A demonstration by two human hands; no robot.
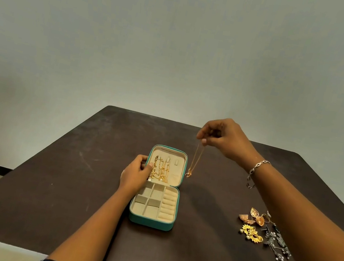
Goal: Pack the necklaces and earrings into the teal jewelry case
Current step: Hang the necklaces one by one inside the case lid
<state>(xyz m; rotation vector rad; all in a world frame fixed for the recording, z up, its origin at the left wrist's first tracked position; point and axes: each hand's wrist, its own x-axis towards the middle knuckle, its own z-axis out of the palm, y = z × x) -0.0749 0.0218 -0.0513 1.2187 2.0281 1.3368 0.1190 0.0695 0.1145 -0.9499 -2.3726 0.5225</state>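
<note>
Already, gold chains (160, 169) are hung in the teal jewelry case (151, 223), its lid gripped by the left hand (136, 173). Another necklace (195, 160) is pinched by the right hand (222, 138) beside it; the earrings (263, 231) are left on the counter (65, 180).

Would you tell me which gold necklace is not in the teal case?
The thin pendant necklace dangling from the right hand, beside the case; the others lie in its lid.
</note>
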